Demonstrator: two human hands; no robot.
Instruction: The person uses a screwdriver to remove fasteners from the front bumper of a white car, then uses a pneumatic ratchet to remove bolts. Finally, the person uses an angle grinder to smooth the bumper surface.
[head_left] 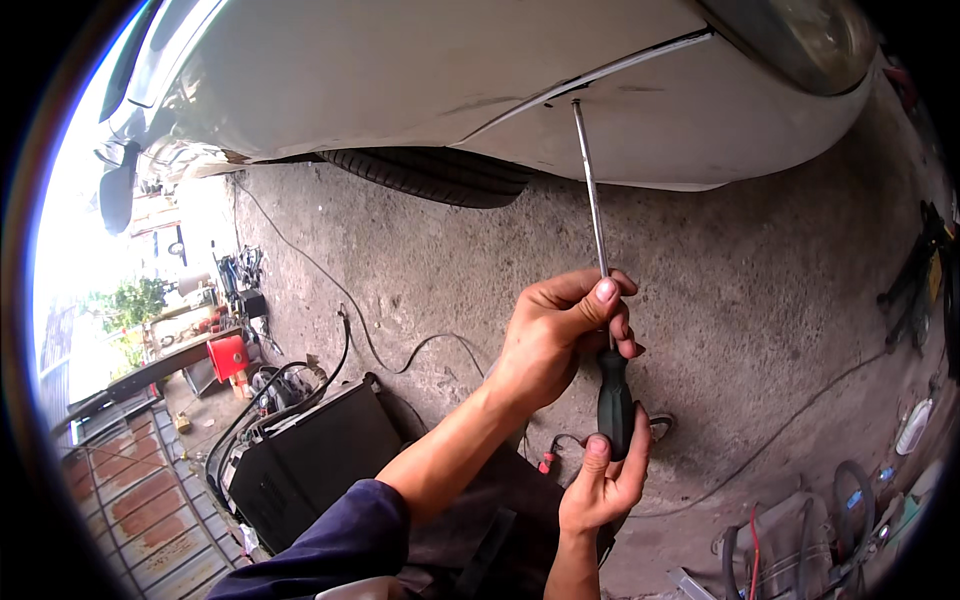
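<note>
Steel screwdriver (600,300) gripped by both hands, left (560,335) on shaft, right (605,480) on handle.

I see my left hand (560,335) raised at the centre of the frame, fingers curled in a closed grip, thumb laid across on top. Its forearm runs down to a dark blue sleeve at the lower left. My right hand (603,480) sits just below it, palm cupped, thumb pointing up.

Car repair yard, white car body (400,70), tyre (430,175), concrete floor (740,280), cables (330,280)
</note>
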